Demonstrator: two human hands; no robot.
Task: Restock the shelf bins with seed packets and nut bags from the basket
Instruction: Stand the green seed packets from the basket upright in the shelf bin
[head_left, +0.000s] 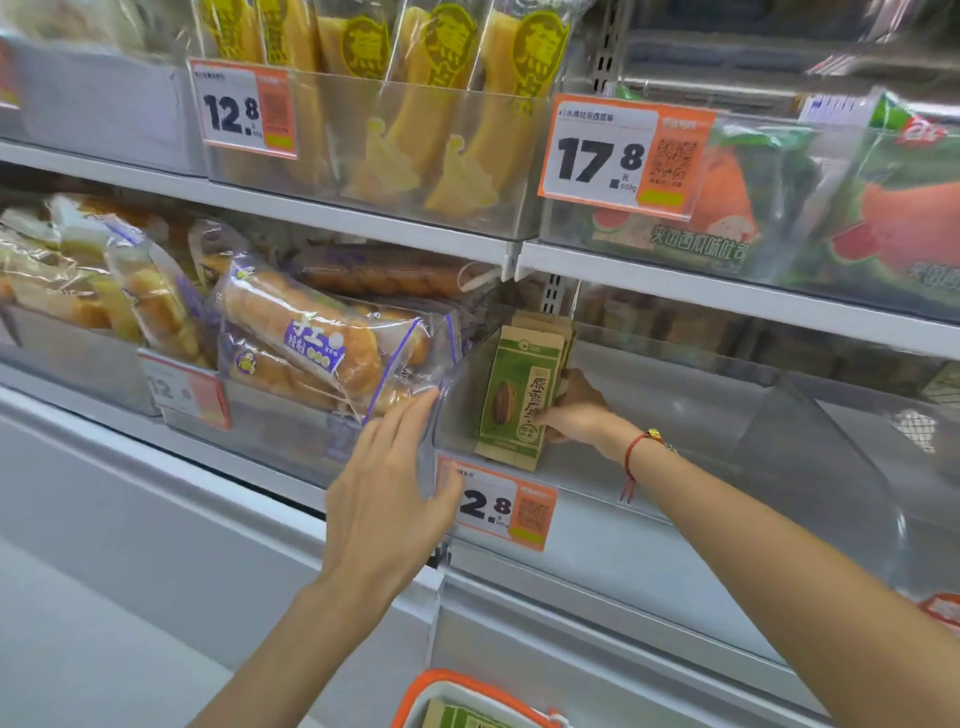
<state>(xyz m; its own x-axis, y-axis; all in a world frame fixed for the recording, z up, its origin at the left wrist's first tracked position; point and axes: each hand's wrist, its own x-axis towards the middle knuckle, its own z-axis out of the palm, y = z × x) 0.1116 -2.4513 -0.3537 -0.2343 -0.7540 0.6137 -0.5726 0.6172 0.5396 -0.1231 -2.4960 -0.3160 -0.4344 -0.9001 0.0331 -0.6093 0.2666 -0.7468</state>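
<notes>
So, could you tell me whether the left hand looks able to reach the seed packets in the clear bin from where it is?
Probably yes: the left hand rests on the clear bin beside the seed packets, and the bin's open top looks unobstructed.

The basket (470, 699) is cut off by the bottom edge, and the right hand's fingers (563, 387) disappear behind the seed packets (519, 400)

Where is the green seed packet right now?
The green seed packet stands upright in the clear shelf bin, middle of the head view, held by the right hand, just right of the bread bags.
</notes>
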